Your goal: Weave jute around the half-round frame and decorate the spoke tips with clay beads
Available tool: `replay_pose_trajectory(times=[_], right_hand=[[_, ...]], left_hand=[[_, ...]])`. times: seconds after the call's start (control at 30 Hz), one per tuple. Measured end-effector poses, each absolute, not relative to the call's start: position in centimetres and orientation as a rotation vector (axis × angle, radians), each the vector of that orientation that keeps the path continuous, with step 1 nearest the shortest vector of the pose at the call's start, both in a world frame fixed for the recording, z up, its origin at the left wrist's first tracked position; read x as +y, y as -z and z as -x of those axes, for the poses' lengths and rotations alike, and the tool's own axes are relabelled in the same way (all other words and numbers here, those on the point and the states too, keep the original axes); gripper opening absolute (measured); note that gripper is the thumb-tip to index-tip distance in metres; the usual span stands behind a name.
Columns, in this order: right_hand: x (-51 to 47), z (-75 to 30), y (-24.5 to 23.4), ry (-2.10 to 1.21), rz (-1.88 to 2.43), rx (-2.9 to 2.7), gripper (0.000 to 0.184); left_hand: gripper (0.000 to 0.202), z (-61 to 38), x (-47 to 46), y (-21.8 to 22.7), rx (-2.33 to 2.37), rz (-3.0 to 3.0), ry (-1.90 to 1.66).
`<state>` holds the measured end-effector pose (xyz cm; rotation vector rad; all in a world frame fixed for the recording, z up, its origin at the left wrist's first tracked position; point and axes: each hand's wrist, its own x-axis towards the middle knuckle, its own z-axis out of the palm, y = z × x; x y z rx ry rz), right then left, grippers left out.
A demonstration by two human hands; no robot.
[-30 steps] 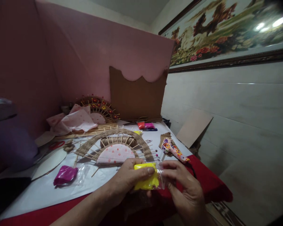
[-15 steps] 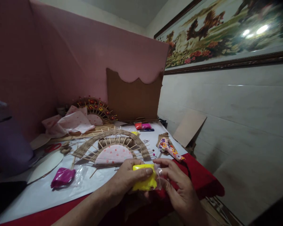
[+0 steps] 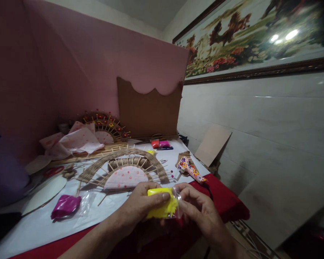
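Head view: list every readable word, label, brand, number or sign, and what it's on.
No readable text.
Wide framed painting of horses and flowers: tiny dark marks near its left edge, possibly writing, too small to read.
Clear plastic packet with yellow contents: no lettering discernible.

Directly beyond the left hand (image 3: 143,201), half-round woven frame (image 3: 126,178) blocks the way, sticks jutting outward. Open strip of surface (image 3: 104,212) between left forearm (image 3: 105,232) and magenta packet (image 3: 66,207). Right: narrow gap, bead-tipped sticks (image 3: 172,173) intruding, then flower-patterned tool (image 3: 190,169).
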<state>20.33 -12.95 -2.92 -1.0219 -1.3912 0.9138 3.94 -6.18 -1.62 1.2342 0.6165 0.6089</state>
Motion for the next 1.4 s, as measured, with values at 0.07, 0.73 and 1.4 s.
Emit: replay_pose_trajectory(times=[0.07, 0.73, 1.4], right_hand=[[-12.9, -20.5, 3.0, -0.825, 1.054, -1.44, 0.022], [-12.6, -20.5, 3.4, -0.474, 1.081, -1.606, 0.014], [-10.5, -22.2, 2.0, -0.921, 1.094, -1.435, 0.021]], left_hand=[[0.028, -3.9, -5.9, 1.7, 0.613, -1.248, -0.623], [0.027, -3.3, -4.9, 2.2, 0.662, -1.316, -0.623], [0.026, -3.3, -4.9, 1.2, 0.72, -1.271, -0.675]])
